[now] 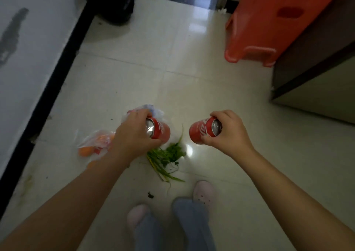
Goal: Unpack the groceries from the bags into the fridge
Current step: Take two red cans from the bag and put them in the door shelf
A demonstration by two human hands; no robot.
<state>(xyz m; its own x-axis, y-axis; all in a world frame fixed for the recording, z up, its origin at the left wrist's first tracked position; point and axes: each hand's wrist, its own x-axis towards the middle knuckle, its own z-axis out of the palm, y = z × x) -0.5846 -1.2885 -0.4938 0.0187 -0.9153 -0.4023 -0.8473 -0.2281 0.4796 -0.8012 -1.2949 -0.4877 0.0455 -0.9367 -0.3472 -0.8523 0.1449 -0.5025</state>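
My left hand (132,135) grips a red cola can (161,130) by its top end, held above the floor. A second red cola can (200,130) is gripped the same way by my right hand (230,133). Below the left hand lies a clear plastic bag (94,143) with orange fruit inside. A crumpled white bag (153,109) shows just beyond the left hand. A bunch of green herbs (167,158) lies loose on the tiled floor between the two hands.
A red plastic stool (269,20) stands at the upper right beside a dark cabinet (317,62). A white wall with black skirting (57,78) runs along the left. A black bag (113,1) sits at the far end. My slippered feet (203,191) stand below.
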